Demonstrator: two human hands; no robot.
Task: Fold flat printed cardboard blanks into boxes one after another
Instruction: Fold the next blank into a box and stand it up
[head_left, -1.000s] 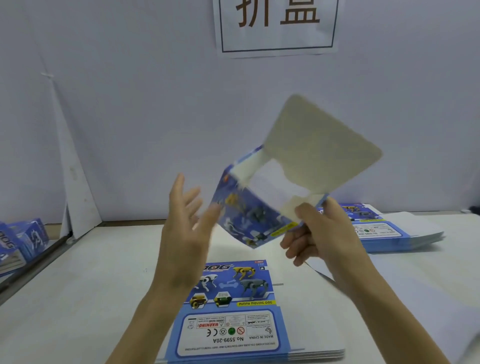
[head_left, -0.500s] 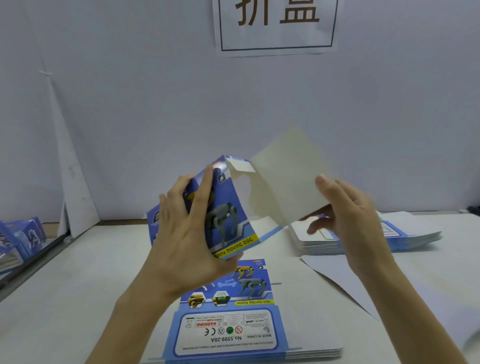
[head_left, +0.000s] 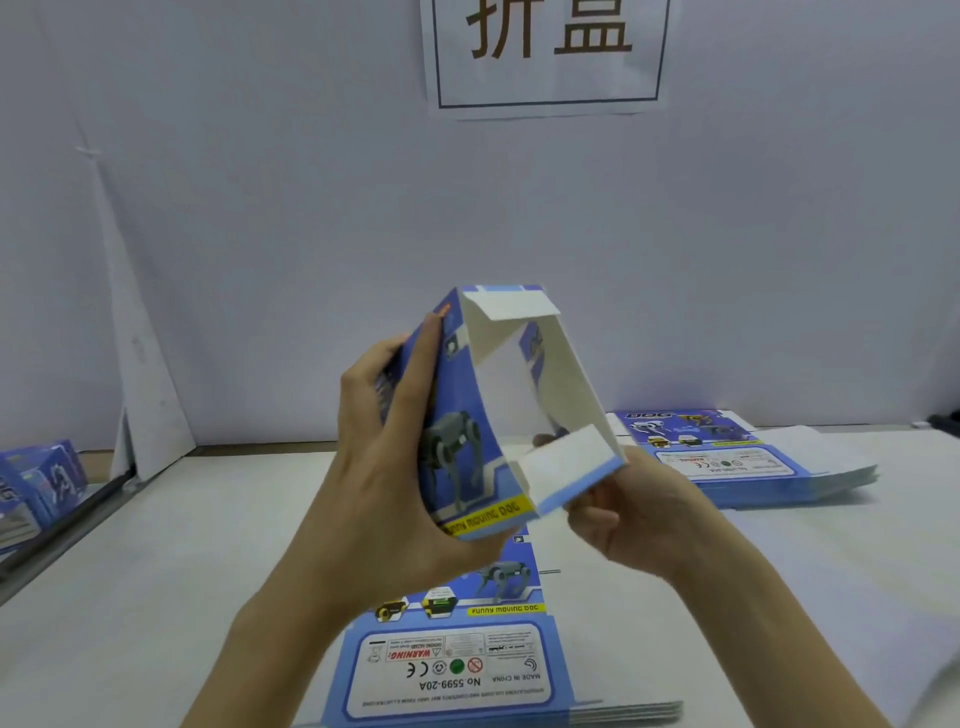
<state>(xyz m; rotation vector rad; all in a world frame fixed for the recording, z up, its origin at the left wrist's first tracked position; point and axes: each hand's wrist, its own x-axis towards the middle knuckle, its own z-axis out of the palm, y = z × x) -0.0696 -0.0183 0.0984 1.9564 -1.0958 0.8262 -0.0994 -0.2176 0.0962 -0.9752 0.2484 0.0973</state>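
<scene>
1. Gripping the half-formed box (head_left: 467, 415) across its printed dog face, the left hand (head_left: 384, 467) holds it raised above the bench (head_left: 156, 571), with the open end turned right.
2. Right hand (head_left: 639, 514): fingers curled at the lower open corner, pinching the box wall just beside the small flap (head_left: 566, 467). Upper flap (head_left: 509, 304) is bent inward.
3. Judgement: the step is closing this end. Keep the sleeve square with the left hand and press both small flaps flat inside, then close the end over them. A skewed sleeve will likely crease.
4. Stack of flat blanks (head_left: 457, 660) lies directly below the hands, well apart from the box. Nothing blocks the fold.
5. Second stack (head_left: 727, 457) lies further right. Finished boxes (head_left: 36, 483) sit at the far left edge.
6. Sign (head_left: 550, 52) hangs on the back wall.
</scene>
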